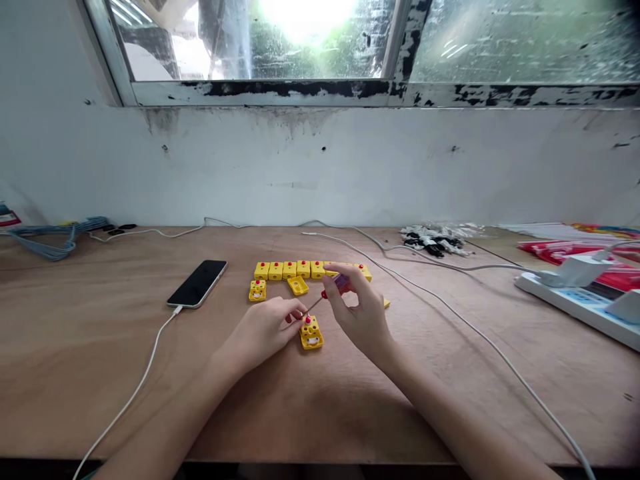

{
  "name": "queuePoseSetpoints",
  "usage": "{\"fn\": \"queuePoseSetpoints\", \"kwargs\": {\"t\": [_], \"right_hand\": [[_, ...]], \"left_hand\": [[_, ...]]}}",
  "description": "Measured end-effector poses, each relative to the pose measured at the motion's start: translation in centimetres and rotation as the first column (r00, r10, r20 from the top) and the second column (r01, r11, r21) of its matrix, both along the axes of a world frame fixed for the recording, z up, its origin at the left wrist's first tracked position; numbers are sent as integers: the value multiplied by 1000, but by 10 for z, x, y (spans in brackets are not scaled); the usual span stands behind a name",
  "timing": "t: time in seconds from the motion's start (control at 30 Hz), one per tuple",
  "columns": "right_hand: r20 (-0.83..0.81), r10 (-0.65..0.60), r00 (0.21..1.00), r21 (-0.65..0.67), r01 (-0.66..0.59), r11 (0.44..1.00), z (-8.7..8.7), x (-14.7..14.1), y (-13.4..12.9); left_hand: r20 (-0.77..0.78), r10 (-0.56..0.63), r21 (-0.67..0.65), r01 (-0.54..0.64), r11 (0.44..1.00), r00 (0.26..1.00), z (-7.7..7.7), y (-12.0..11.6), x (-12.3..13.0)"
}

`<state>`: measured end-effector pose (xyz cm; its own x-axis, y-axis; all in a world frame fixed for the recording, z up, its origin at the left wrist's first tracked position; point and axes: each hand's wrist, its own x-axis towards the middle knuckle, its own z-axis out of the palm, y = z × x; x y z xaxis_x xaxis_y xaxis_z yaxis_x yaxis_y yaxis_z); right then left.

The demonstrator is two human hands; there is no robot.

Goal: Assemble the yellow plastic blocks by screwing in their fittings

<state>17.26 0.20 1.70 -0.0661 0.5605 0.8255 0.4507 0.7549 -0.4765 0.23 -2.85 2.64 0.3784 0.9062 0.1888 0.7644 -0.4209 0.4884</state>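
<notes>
My right hand (364, 312) grips a screwdriver (336, 287) by its red and purple translucent handle. Its thin metal shaft slants down to the left toward a small yellow plastic block (311, 333) with a red knob on top and a white part at the front. My left hand (273, 328) has its fingertips pinched together beside the block and the shaft's tip; what lies between them is hidden. Behind the hands runs a row of several yellow blocks (289, 269) with red knobs, partly covered by my right hand. Nearer are a yellow cover (298, 286) and another opened yellow block (257, 291).
A phone (198, 283) lies at left with a white cable (150, 367) plugged in. To the right are a white power strip (585, 303), a long white cable (450, 313), and a pile of black and white pieces (435, 240). Red plastic packs (565, 252) lie behind the strip.
</notes>
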Motion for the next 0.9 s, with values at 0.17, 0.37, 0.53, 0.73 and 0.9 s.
{"fn": "queuePoseSetpoints", "kwargs": {"t": [0.17, 0.37, 0.53, 0.73, 0.9], "right_hand": [[-14, -1, 1000, -2, 1, 1000, -1, 1, 1], [9, 14, 1000, 9, -14, 1000, -1, 0, 0], [-4, -14, 1000, 11, 14, 1000, 0, 0, -1], [46, 6, 999, 18, -7, 1000, -2, 1, 1], [48, 1, 999, 63, -4, 998, -1, 2, 2]], "left_hand": [[10, 4, -5, -4, 1000, 1000, 0, 1, -3], [95, 20, -55, -15, 998, 995, -2, 2, -2], [138, 5, -54, 3, 999, 990, -4, 2, -2], [157, -13, -54, 22, 998, 987, -5, 2, -2], [143, -7, -35, 12, 999, 990, -7, 4, -2]]}}
